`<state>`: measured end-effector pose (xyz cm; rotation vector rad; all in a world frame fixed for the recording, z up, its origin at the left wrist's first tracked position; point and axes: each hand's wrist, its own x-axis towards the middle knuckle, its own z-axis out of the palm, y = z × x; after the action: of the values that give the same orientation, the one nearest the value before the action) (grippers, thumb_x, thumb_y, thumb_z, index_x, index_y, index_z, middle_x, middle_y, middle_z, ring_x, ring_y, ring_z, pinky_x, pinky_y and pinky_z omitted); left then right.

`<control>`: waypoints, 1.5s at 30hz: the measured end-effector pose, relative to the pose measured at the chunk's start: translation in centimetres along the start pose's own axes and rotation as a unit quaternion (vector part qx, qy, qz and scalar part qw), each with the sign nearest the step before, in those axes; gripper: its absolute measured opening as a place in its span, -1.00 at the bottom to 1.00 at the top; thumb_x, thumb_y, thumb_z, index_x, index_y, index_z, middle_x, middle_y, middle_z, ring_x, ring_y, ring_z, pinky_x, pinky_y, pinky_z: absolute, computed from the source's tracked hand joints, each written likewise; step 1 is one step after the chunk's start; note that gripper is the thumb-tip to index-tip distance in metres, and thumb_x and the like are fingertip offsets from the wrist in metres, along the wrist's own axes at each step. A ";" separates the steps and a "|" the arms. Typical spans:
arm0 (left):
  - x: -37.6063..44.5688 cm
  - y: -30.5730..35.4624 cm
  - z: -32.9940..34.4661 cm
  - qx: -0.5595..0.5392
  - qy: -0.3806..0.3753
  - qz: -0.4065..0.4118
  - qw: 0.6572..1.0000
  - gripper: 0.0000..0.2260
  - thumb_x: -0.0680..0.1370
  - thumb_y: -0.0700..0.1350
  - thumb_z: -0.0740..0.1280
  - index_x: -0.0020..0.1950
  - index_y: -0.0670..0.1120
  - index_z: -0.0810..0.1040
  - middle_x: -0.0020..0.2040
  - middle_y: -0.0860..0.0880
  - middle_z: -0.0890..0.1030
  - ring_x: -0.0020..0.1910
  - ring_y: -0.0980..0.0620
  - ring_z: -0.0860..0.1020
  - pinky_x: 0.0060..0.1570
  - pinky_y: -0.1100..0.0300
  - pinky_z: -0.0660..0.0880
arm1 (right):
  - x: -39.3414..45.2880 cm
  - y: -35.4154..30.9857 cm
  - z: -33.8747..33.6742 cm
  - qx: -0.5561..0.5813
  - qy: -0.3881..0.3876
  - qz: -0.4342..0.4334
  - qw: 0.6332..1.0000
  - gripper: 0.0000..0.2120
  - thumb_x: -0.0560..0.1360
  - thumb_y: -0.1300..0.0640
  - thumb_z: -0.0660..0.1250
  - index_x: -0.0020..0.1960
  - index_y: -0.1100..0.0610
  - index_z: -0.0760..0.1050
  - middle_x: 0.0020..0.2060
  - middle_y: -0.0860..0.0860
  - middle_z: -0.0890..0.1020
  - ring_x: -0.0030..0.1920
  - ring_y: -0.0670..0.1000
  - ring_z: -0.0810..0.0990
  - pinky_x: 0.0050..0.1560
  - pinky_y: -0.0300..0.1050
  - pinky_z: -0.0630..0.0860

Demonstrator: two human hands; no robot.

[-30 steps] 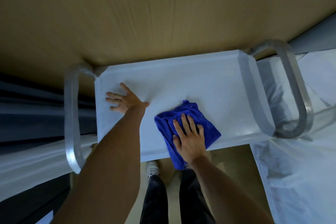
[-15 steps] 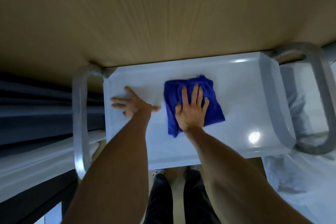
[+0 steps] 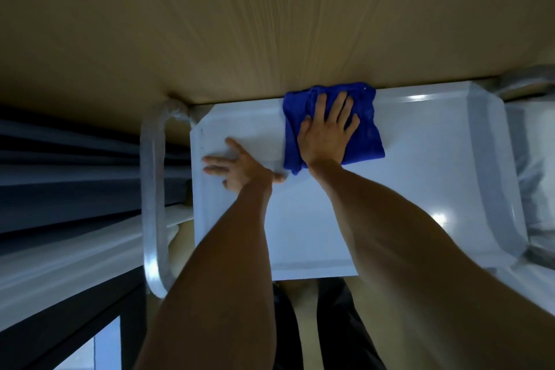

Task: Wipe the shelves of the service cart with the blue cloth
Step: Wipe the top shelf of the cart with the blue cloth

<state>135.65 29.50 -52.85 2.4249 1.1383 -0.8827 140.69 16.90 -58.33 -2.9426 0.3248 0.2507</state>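
Note:
The white top shelf [image 3: 405, 189] of the service cart lies below me, seen from above. A folded blue cloth [image 3: 365, 135] sits at the shelf's far edge, right against the wooden panel. My right hand [image 3: 326, 132] presses flat on the cloth with straight, spread fingers. To the left, my left hand [image 3: 237, 168] rests flat on the bare shelf near its left rim, fingers spread, holding nothing.
A tan wooden panel [image 3: 270, 24] fills the upper view behind the cart. The cart's silver handle loop [image 3: 153, 204] curves on the left; another handle [image 3: 528, 81] shows at the right. White plastic wrapping [image 3: 537, 177] lies to the right. My legs [image 3: 315, 333] stand below.
My right hand has pushed the blue cloth from the shelf's near edge across to its far edge. My left hand has stayed flat on the shelf.

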 end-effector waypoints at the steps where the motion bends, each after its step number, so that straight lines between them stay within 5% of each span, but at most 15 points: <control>1: 0.0 -0.1 0.0 -0.005 0.002 -0.001 1.000 0.34 0.19 0.21 0.63 0.57 0.05 -0.35 0.48 -0.40 -0.38 0.49 -0.44 -0.28 0.40 -0.28 0.25 | -0.3 0.1 0.1 0.003 0.002 -0.001 1.000 -0.42 0.62 -0.11 0.01 0.59 0.06 0.10 0.57 0.24 0.11 0.56 0.25 0.06 0.49 0.28 0.00; 5: -0.2 -0.4 -0.2 -0.009 0.001 0.011 1.000 0.33 0.20 0.21 0.63 0.57 0.05 -0.33 0.49 -0.40 -0.37 0.49 -0.45 -0.28 0.38 -0.31 0.28 | -4.7 2.3 0.9 0.014 0.041 -0.019 0.999 -0.47 0.61 -0.09 0.08 0.55 0.03 0.24 0.54 0.20 0.22 0.54 0.23 0.16 0.48 0.26 0.06; 16: -1.8 -2.2 -0.2 0.047 0.031 0.057 0.997 0.28 0.20 0.35 0.55 0.61 -0.01 -0.22 0.51 -0.45 -0.24 0.51 -0.47 -0.15 0.39 -0.24 0.25 | -25.9 6.7 3.4 -0.024 0.032 -0.022 0.999 -0.43 0.62 -0.11 0.12 0.58 0.07 0.20 0.57 0.19 0.15 0.57 0.20 0.09 0.49 0.24 0.05; 21: -1.9 -5.1 -0.6 0.086 0.046 0.158 0.983 -0.21 0.50 0.26 0.34 0.58 -0.06 0.10 0.54 -0.41 -0.12 0.53 -0.41 -0.05 0.43 -0.17 0.17 | -25.3 6.1 3.2 -0.017 0.002 -0.018 1.000 -0.43 0.60 -0.09 0.10 0.57 0.06 0.21 0.56 0.21 0.16 0.56 0.25 0.11 0.44 0.29 0.16; 23: -1.7 -6.4 -2.6 0.129 0.125 0.234 0.956 -0.45 0.59 0.07 0.27 0.53 -0.09 0.25 0.56 -0.35 -0.01 0.55 -0.33 -0.01 0.48 -0.15 0.06 | -24.9 6.2 2.9 -0.012 0.003 -0.014 1.000 -0.43 0.58 -0.12 0.10 0.55 0.02 0.26 0.56 0.21 0.18 0.55 0.25 0.12 0.42 0.32 0.17; 25: -1.8 -8.0 -5.3 0.164 0.214 0.281 0.921 -0.46 0.56 -0.09 0.28 0.53 -0.10 0.23 0.58 -0.32 -0.02 0.57 -0.29 -0.08 0.49 -0.16 -0.01 | -24.9 6.3 2.5 -0.005 0.011 0.019 1.000 -0.41 0.57 -0.20 0.11 0.55 -0.03 0.25 0.56 0.22 0.16 0.55 0.25 0.12 0.39 0.35 0.13; 28: -0.9 -11.0 -9.1 0.137 0.299 0.192 0.925 -0.38 0.54 -0.14 0.26 0.57 -0.13 0.13 0.56 -0.36 0.03 0.55 -0.34 0.00 0.44 -0.22 0.11 | -25.2 5.2 2.2 0.021 0.004 0.087 0.996 -0.33 0.54 -0.30 0.04 0.57 -0.04 0.17 0.57 0.23 0.11 0.54 0.25 0.10 0.36 0.39 0.15; 30: -0.4 -12.9 -10.6 0.090 0.264 0.135 0.951 -0.38 0.61 -0.07 0.21 0.60 -0.15 0.02 0.45 -0.40 0.28 0.42 -0.36 0.32 0.27 -0.16 0.36 | -25.6 4.2 2.1 0.038 -0.012 0.081 0.996 -0.33 0.54 -0.28 0.01 0.56 0.00 0.23 0.55 0.25 0.14 0.52 0.29 0.14 0.33 0.39 0.22; 33: 0.1 -13.7 -11.5 0.042 0.253 0.162 0.953 -0.43 0.65 -0.06 0.16 0.58 -0.21 0.03 0.17 -0.30 0.57 0.07 -0.24 0.60 -0.06 -0.05 0.51 | -26.6 3.3 2.5 0.028 -0.013 -0.001 1.000 -0.39 0.55 -0.18 0.06 0.53 0.04 0.30 0.52 0.31 0.21 0.48 0.35 0.22 0.27 0.37 0.29; 39: 0.5 -13.3 -11.7 0.027 0.259 0.143 0.955 -0.51 0.67 -0.05 0.10 0.54 -0.23 0.10 0.14 -0.29 0.59 0.03 -0.24 0.62 -0.11 -0.03 0.52 | -28.7 -0.6 2.8 -0.009 -0.039 -0.210 0.977 -0.43 0.54 -0.05 0.14 0.53 0.03 0.29 0.55 0.27 0.15 0.54 0.30 0.12 0.37 0.31 0.25; 42: 0.7 -13.2 -11.8 0.023 0.250 0.139 0.958 -0.51 0.68 -0.04 0.08 0.54 -0.22 0.09 0.14 -0.28 0.59 0.01 -0.22 0.62 -0.17 0.01 0.46 | -29.5 -5.1 3.6 -0.017 -0.119 -0.390 0.913 -0.39 0.53 -0.07 0.19 0.55 -0.01 0.17 0.58 0.20 0.08 0.57 0.25 0.04 0.46 0.26 0.14; 45: 1.1 -13.3 -11.6 0.032 0.248 0.143 0.958 -0.52 0.68 -0.03 0.09 0.53 -0.22 0.10 0.11 -0.27 0.59 -0.03 -0.19 0.63 -0.25 0.06 0.38 | -29.3 -9.5 4.0 -0.033 -0.116 -0.498 0.859 -0.42 0.48 -0.09 0.33 0.44 -0.03 0.25 0.50 0.10 0.32 0.52 0.16 0.21 0.47 0.20 0.19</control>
<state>130.53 44.53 -45.09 2.8602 0.8718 -0.2263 114.05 32.70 -55.37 -2.6523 -1.2154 0.4387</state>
